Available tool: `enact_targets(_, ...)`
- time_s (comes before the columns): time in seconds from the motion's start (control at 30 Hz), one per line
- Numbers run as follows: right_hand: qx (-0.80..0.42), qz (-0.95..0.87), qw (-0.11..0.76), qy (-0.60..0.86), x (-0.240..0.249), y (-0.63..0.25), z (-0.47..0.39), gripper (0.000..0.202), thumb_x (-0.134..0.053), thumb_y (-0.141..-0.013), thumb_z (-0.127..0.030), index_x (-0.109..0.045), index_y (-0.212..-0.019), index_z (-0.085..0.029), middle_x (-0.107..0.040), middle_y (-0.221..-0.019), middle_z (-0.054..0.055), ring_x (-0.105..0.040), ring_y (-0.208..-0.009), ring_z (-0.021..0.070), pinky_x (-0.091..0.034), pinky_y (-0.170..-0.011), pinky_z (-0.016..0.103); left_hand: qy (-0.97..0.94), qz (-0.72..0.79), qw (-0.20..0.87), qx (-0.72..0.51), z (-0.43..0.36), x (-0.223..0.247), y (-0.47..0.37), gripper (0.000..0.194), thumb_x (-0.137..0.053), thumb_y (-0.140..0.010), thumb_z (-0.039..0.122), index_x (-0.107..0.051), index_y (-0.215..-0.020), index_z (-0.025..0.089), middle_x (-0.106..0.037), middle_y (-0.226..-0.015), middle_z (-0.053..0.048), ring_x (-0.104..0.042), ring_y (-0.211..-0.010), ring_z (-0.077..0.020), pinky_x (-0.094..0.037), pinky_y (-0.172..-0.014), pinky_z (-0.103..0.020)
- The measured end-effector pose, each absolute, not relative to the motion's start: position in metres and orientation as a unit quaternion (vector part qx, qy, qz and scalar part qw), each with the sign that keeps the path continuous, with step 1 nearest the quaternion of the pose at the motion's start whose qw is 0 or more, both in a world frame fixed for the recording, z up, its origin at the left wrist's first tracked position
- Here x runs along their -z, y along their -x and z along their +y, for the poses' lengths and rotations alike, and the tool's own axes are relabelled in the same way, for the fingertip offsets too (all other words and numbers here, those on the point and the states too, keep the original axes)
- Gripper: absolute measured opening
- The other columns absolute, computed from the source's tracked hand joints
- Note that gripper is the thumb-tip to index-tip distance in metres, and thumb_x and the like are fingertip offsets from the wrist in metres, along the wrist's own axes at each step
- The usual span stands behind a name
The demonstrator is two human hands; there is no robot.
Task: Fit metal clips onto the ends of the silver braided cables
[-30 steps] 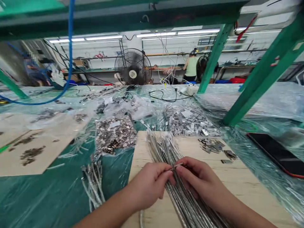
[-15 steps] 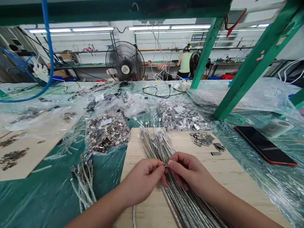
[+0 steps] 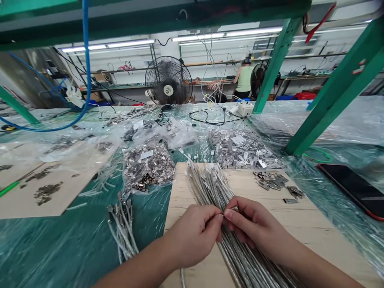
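Trainee: State the condition of each hand.

Instructor: Left hand [image 3: 195,235]: thumb and forefinger closed in a pinch. Right hand [image 3: 260,227]: likewise, its fingertips meeting the left's. Both appear to grip one slim piece [image 3: 235,207]; little more than a pale tip shows, so its type cannot be told.

Trainee: Why that grip?

Instructor: Probably because the piece is too slender for a palm hold; opposed pinches would steady it.

Trainee: Explain the layout.

Instructor: Take the fingertips as clock centre. The bundle of silvery cables [image 3: 210,186] runs beneath, from 11 to 5 o'clock, along the wooden board [image 3: 312,218], likely for a firm base within reach. Loose flat metal connectors [image 3: 271,182] lie at 2 o'clock, presumably handy to the right hand. A smaller cable bunch [image 3: 122,230] rests at 9 o'clock on the worktop [image 3: 75,252], apart from the bundle, perhaps to keep the groups distinct.

Trainee: Locate the slim piece.

Instructor: At 2 o'clock from the left palm, 10 o'clock from the right, above the bundle.
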State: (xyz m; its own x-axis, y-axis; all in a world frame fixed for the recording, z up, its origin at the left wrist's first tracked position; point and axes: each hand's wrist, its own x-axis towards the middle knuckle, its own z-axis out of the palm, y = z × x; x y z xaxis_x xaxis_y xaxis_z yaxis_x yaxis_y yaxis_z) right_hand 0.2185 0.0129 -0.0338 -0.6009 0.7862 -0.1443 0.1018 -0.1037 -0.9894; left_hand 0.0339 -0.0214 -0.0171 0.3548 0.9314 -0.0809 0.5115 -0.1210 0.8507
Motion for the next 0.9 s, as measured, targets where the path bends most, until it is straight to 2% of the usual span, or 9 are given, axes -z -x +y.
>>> enact_targets(0.17,-0.652,-0.604,0.262,0.376,0.035,-0.217,0.013,0.032,-0.056,-0.090,-0.047,-0.051,-0.080,-0.018,-0.046,-0.057,-0.007,-0.032,-0.038,0.0036,-0.021,-0.034,0.016,-0.712,0.528,0.387,-0.253,-0.023,0.024,-0.037,0.030,-0.038,-0.093,0.027,-0.055,-0.070,0.019,-0.053,-0.059,0.003,-0.045,-0.052,-0.0092,-0.029,-0.048,-0.020)
enact_targets(0.33,-0.664,-0.598,0.275,0.355,0.033,-0.217,0.014,0.031,-0.059,-0.089,-0.045,-0.053,-0.079,-0.017,-0.043,-0.054,-0.007,-0.035,-0.043,0.0046,-0.021,-0.038,0.016,-0.704,0.539,0.370,-0.277,-0.028,0.025,-0.040,0.028,-0.038,-0.093,0.029,-0.052,-0.071,0.019,-0.045,-0.057,0.004,-0.038,-0.050,-0.0088,-0.026,-0.046,-0.021)
enact_targets(0.47,-0.667,-0.581,0.300,0.356,0.035,-0.214,0.013,0.031,-0.059,-0.088,-0.047,-0.053,-0.084,-0.017,-0.043,-0.052,-0.007,-0.033,-0.039,0.0045,-0.020,-0.036,0.016,-0.694,0.539,0.386,-0.282,-0.028,0.017,-0.041,0.032,-0.038,-0.094,0.033,-0.057,-0.073,0.019,-0.052,-0.059,0.002,-0.044,-0.053,-0.0103,-0.030,-0.048,-0.021)
enact_targets(0.57,-0.659,-0.559,0.339,0.372,0.039,-0.211,0.012,0.035,-0.059,-0.086,-0.051,-0.051,-0.101,-0.020,-0.049,-0.058,-0.006,-0.031,-0.035,0.0045,-0.019,-0.031,0.016,-0.687,0.544,0.397,-0.274,-0.026,0.002,-0.034,0.028,-0.040,-0.094,0.034,-0.062,-0.107,0.023,-0.064,-0.068,0.001,-0.052,-0.057,-0.0124,-0.034,-0.050,-0.021)
enact_targets(0.63,-0.648,-0.551,0.353,0.389,0.042,-0.210,0.012,0.038,-0.059,-0.086,-0.052,-0.050,-0.107,-0.022,-0.054,-0.064,-0.004,-0.032,-0.033,0.0042,-0.020,-0.029,0.016,-0.682,0.571,0.373,-0.263,-0.025,-0.014,-0.022,0.045,-0.042,-0.094,0.034,-0.041,-0.138,0.028,-0.068,-0.074,0.001,-0.052,-0.054,-0.0127,-0.035,-0.049,-0.021)
enact_targets(0.67,-0.643,-0.550,0.355,0.398,0.043,-0.210,0.012,0.038,-0.058,-0.086,-0.053,-0.050,-0.107,-0.022,-0.055,-0.067,-0.003,-0.033,-0.033,0.0041,-0.021,-0.028,0.015,-0.684,0.595,0.338,-0.253,-0.026,-0.024,-0.014,0.051,-0.042,-0.093,0.033,-0.033,-0.144,0.030,-0.068,-0.074,0.001,-0.050,-0.050,-0.0125,-0.034,-0.047,-0.021)
enact_targets(0.7,-0.640,-0.549,0.354,0.405,0.043,-0.211,0.012,0.036,-0.057,-0.087,-0.052,-0.051,-0.105,-0.022,-0.055,-0.068,-0.002,-0.033,-0.034,0.0039,-0.022,-0.028,0.015,-0.685,0.624,0.291,-0.238,-0.028,-0.034,-0.004,0.051,-0.042,-0.094,0.033,-0.034,-0.144,0.032,-0.068,-0.075,0.000,-0.047,-0.047,-0.0117,-0.032,-0.046,-0.021)
enact_targets(0.77,-0.637,-0.553,0.347,0.410,0.043,-0.212,0.013,0.034,-0.057,-0.087,-0.052,-0.053,-0.100,-0.021,-0.055,-0.068,-0.002,-0.035,-0.034,0.0036,-0.025,-0.029,0.015,-0.668,0.684,0.200,-0.213,-0.033,-0.052,0.022,0.041,-0.043,-0.093,0.033,-0.051,-0.133,0.033,-0.066,-0.069,0.000,-0.046,-0.043,-0.0107,-0.029,-0.042,-0.020)
enact_targets(0.9,-0.636,-0.571,0.327,0.403,0.043,-0.214,0.015,0.032,-0.055,-0.089,-0.051,-0.056,-0.091,-0.019,-0.054,-0.067,-0.003,-0.035,-0.034,0.0029,-0.027,-0.029,0.015,-0.583,0.784,0.067,-0.204,-0.048,-0.067,0.083,0.026,-0.057,-0.084,0.026,-0.070,-0.106,0.022,-0.051,-0.050,0.005,-0.040,-0.038,-0.0084,-0.019,-0.039,-0.016)
